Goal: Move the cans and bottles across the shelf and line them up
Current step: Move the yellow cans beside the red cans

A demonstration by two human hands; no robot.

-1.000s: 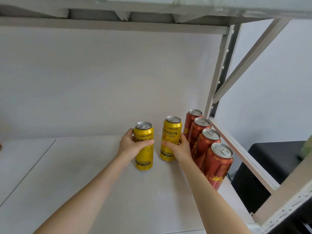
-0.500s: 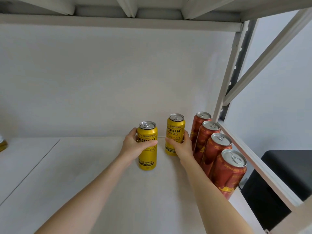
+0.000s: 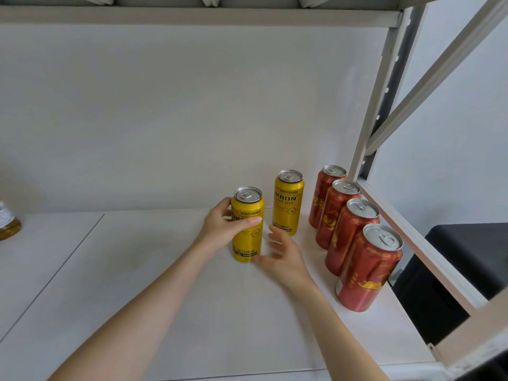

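Two yellow cans stand upright on the white shelf (image 3: 137, 312). My left hand (image 3: 222, 229) grips the nearer yellow can (image 3: 248, 243), thumb across its front. The farther yellow can (image 3: 288, 204) stands free near the back wall. My right hand (image 3: 283, 257) hovers just in front of it with fingers spread and holds nothing. Along the right edge several red cans stand in a row from back (image 3: 325, 193) to front (image 3: 367, 270).
A bottle with amber liquid (image 3: 8, 224) shows partly at the far left edge. The shelf's metal upright (image 3: 379, 105) and diagonal brace frame the right side. A black object (image 3: 453, 270) lies below, beyond the shelf's right edge. The upper shelf hangs overhead.
My right hand has let go of the farther yellow can and drawn back toward me. My left hand keeps its grip on the nearer can.
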